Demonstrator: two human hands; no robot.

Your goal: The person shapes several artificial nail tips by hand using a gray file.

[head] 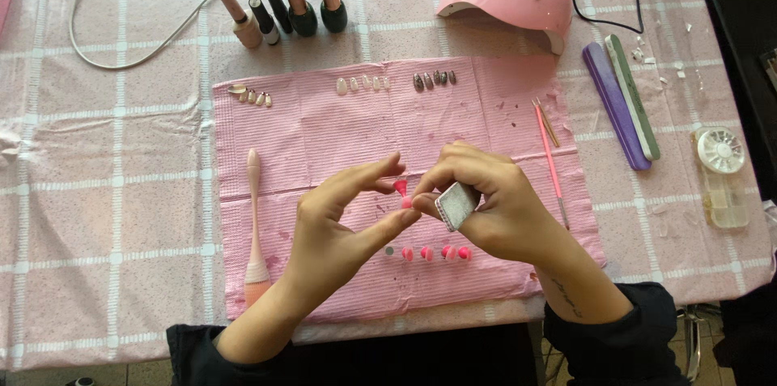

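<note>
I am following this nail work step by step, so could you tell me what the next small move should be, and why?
Probably a short stroke of the grey buffer block across the pink nail tip. The left hand pinches that tip between thumb and forefinger, and the right hand holds the block right beside it, angled toward it, though contact is hard to tell.

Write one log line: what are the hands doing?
left hand: pinches pink fake nail | right hand: holds grey buffer block against it | below: pink nails on stands
</note>
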